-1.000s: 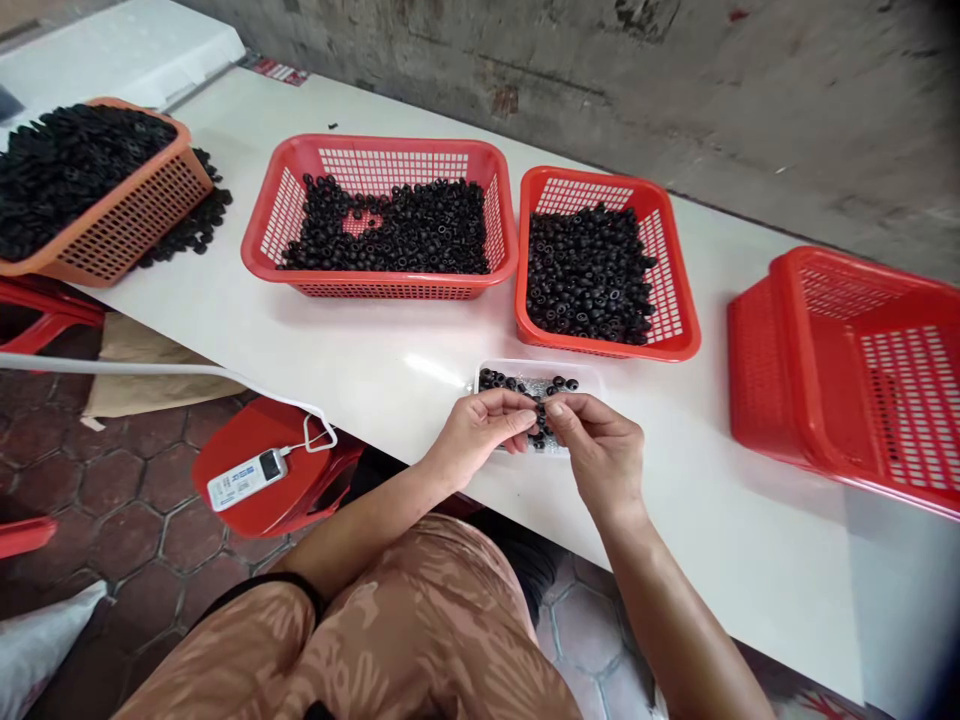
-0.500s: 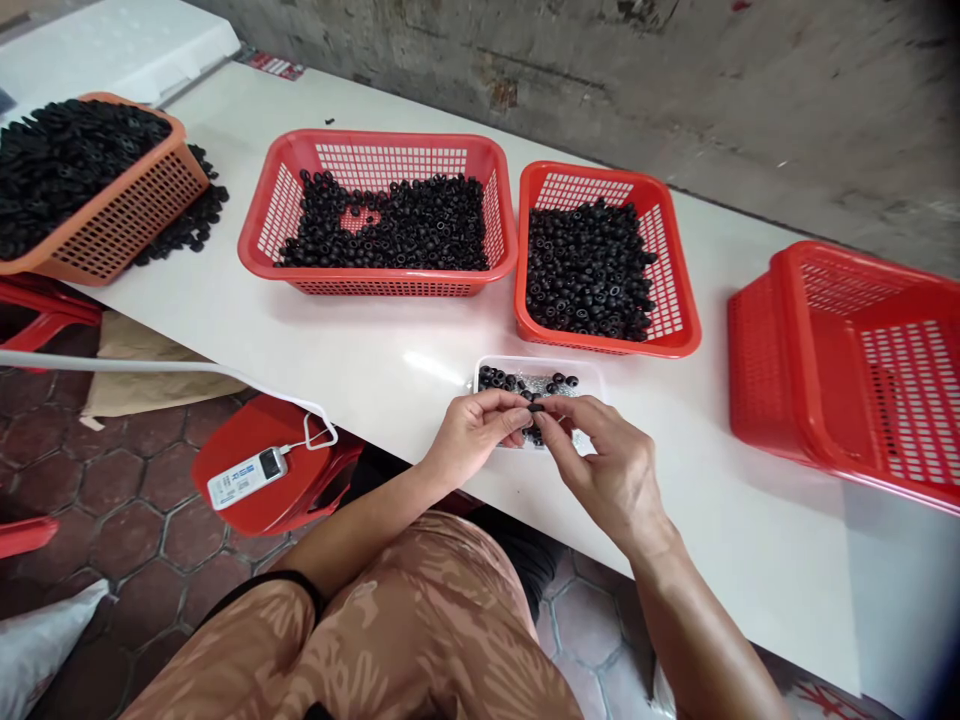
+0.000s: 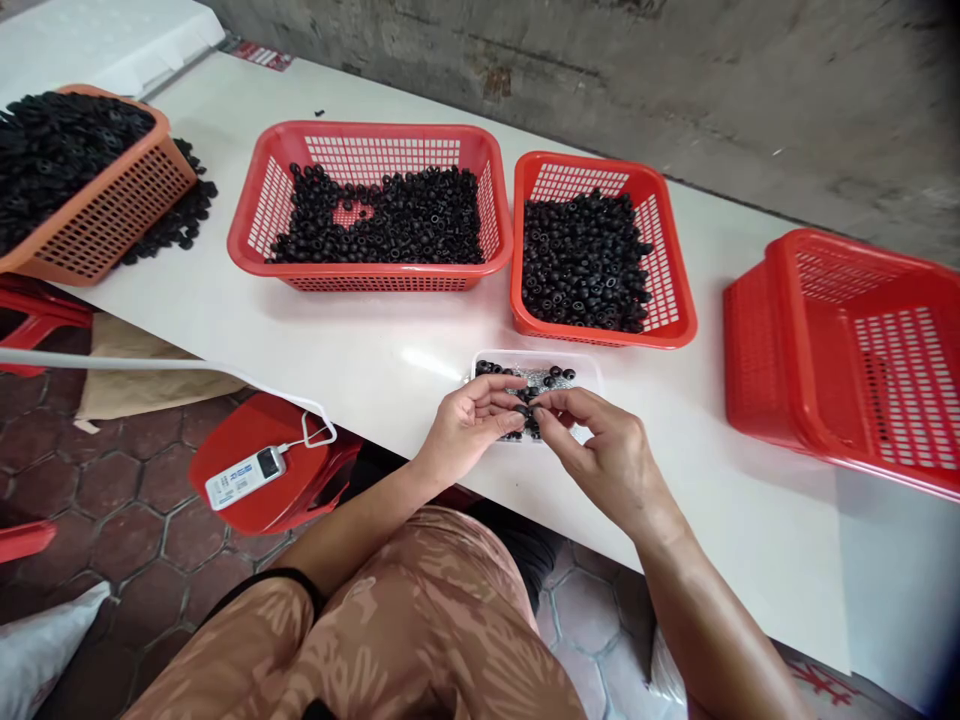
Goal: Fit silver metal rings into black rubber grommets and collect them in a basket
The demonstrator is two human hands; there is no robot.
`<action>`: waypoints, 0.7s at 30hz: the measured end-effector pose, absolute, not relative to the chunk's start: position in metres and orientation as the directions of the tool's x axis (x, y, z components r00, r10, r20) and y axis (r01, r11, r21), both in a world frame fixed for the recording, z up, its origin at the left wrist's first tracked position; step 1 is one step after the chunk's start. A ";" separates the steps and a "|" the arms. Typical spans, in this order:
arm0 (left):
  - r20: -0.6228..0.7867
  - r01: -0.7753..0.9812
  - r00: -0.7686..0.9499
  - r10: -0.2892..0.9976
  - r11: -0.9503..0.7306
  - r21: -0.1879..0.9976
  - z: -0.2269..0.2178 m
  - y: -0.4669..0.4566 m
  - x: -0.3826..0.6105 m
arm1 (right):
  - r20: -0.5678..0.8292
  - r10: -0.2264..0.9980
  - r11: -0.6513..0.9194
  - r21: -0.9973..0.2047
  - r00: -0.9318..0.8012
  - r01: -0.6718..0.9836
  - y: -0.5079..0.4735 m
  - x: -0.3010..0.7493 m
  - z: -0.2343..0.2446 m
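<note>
My left hand (image 3: 469,428) and my right hand (image 3: 600,455) meet fingertip to fingertip over a small clear tray (image 3: 589,368) at the table's near edge. The tray holds a few small black rings (image 3: 495,369). Both hands pinch a small black ring (image 3: 523,411) between thumb and fingers; my left palm is cupped upward. Behind the tray stand two red baskets (image 3: 285,190) (image 3: 675,290), each filled with black rings.
An orange basket (image 3: 120,205) heaped with black rings sits at the far left, with loose rings spilled beside it. Stacked red baskets (image 3: 817,340) lie at the right. Below the white table (image 3: 360,340), a red stool (image 3: 255,430) carries a white device on a cable.
My hands stay over the tray. The left palm has turned upward and the right hand's fingers have curled in closer to it. The view has shifted slightly.
</note>
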State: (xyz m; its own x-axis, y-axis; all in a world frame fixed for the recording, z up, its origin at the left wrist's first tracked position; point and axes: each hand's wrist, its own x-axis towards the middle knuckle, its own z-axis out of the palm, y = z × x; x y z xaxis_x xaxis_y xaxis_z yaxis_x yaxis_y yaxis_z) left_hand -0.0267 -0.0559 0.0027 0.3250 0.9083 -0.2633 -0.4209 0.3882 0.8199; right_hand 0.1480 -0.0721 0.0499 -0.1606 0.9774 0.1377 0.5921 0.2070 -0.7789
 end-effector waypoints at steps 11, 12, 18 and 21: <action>-0.248 -0.459 0.247 0.937 0.339 0.821 0.002 -0.058 -0.022 | 0.133 0.981 0.191 -0.772 -0.140 0.607 -0.072 0.142 0.049; -0.239 -0.462 0.227 0.944 0.321 0.827 0.002 -0.058 -0.021 | 0.153 0.978 0.206 -0.759 -0.138 0.618 -0.071 0.141 0.048; -0.227 -0.478 0.138 0.964 0.266 0.837 -0.001 -0.059 -0.015 | 0.287 0.948 0.291 -0.607 -0.138 0.740 -0.070 0.132 0.042; -0.233 -0.491 0.129 0.964 0.266 0.830 -0.001 -0.058 -0.015 | 0.212 0.970 0.236 -0.712 -0.117 0.661 -0.067 0.131 0.044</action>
